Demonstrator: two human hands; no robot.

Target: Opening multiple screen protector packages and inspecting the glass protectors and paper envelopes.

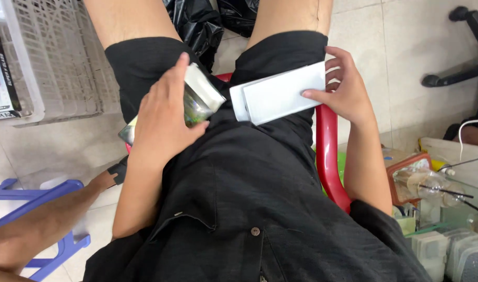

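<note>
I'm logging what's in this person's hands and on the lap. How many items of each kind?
White flat boxes, held by the right hand: 2
Shiny packets, under the left hand: 1
Total: 3

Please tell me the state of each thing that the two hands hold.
left hand: closed around a flat shiny packet, held on the lap
right hand: grips the white box
white box: shut, lying flat across the thigh
</note>
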